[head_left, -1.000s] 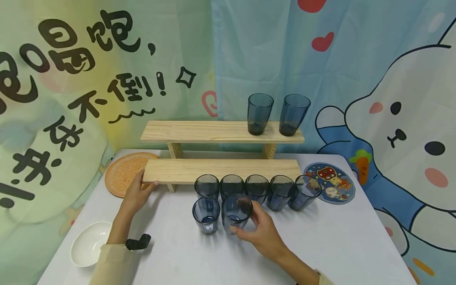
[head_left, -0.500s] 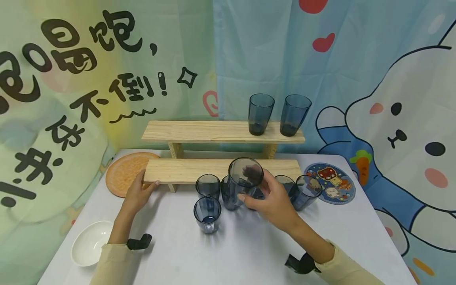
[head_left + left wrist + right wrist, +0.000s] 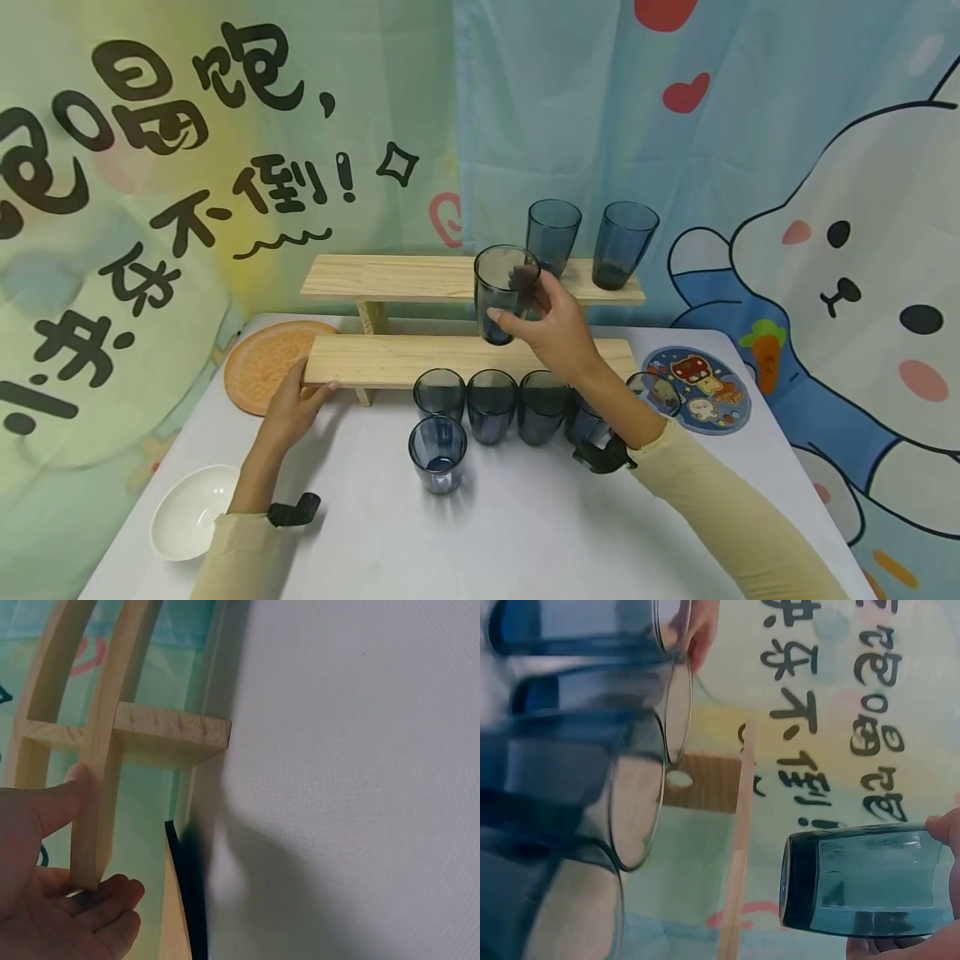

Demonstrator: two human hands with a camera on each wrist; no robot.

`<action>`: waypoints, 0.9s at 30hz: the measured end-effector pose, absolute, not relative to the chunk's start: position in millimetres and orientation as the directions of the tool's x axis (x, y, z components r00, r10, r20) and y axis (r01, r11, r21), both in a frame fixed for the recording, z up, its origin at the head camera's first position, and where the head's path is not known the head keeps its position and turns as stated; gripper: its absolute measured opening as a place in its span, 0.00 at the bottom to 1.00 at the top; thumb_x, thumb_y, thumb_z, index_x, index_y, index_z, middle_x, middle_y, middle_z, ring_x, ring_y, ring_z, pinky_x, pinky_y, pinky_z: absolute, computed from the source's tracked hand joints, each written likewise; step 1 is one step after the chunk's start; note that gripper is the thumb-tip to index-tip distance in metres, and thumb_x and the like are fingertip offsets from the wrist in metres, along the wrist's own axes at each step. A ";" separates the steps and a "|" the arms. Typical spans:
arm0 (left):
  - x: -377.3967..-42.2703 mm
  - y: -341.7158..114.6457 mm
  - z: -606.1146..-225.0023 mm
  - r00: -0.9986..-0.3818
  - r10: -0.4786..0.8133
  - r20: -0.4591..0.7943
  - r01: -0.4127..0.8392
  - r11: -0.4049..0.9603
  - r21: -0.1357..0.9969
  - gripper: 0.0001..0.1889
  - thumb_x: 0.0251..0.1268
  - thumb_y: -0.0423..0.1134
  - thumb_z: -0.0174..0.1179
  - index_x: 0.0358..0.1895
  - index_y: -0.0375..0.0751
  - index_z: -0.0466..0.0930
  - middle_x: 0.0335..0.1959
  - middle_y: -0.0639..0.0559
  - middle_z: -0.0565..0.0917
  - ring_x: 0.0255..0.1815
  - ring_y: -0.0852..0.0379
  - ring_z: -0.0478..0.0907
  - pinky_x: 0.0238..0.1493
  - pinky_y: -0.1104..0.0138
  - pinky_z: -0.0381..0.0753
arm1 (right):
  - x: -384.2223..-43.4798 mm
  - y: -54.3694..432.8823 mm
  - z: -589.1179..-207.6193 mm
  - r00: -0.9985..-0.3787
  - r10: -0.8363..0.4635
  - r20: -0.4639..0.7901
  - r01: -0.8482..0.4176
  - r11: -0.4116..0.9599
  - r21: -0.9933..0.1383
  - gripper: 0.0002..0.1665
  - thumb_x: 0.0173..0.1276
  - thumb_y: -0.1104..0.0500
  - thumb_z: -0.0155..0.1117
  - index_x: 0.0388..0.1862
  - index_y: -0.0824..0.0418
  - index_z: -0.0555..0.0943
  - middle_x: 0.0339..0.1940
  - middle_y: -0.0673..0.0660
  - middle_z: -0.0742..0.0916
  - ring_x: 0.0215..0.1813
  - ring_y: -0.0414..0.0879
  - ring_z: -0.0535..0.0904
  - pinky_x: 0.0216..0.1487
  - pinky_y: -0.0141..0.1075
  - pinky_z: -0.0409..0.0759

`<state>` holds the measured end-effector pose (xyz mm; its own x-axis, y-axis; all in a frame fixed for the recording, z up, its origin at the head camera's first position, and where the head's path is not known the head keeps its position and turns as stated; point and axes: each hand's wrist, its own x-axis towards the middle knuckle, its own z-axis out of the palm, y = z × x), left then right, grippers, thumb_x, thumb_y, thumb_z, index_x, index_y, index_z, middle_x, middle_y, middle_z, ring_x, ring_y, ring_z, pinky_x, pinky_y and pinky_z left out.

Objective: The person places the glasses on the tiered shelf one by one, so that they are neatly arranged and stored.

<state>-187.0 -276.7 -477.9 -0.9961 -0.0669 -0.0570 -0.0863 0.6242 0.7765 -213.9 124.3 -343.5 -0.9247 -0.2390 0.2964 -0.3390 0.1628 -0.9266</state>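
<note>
My right hand [image 3: 558, 325] grips a blue-tinted drinking glass [image 3: 497, 304] by its side, upright, in front of the upper shelf board [image 3: 397, 279]. The right wrist view shows the same glass [image 3: 877, 885] with fingers and thumb round it. Two more glasses [image 3: 624, 242] stand at the right end of that upper board. At the left end of the lower shelf board [image 3: 420, 358], my left hand [image 3: 292, 408] holds the wood, thumb on one face and fingers below, as the left wrist view [image 3: 94, 825] shows. A row of several glasses [image 3: 491, 408] stands before the rack, partly behind my right forearm.
One glass [image 3: 438, 457] stands in front of the row. A white bowl [image 3: 191, 517] sits at the table's left, an orange round mat [image 3: 258, 367] at the back left, and a patterned round mat [image 3: 720, 408] at the back right. A printed curtain hangs behind.
My right hand has lifted a glass from the front of the row and carried it up and away to the upper board's height. My left hand has stayed on the lower board.
</note>
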 end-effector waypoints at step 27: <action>-187.4 -275.4 -477.8 -0.994 -0.081 -0.072 -0.106 0.608 0.787 0.44 0.82 0.50 0.59 0.85 0.31 0.45 0.82 0.26 0.56 0.84 0.27 0.51 0.80 0.34 0.54 | -316.4 68.7 -343.4 -0.966 -0.057 0.252 -0.258 0.271 -0.927 0.43 0.71 0.45 0.74 0.78 0.60 0.69 0.70 0.62 0.80 0.70 0.55 0.78 0.66 0.50 0.82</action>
<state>-187.4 -275.4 -477.8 -0.9941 -0.0814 -0.0716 -0.1065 0.6083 0.7865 -316.4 68.7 -343.4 -0.9659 -0.0572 0.2524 -0.2584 0.2712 -0.9272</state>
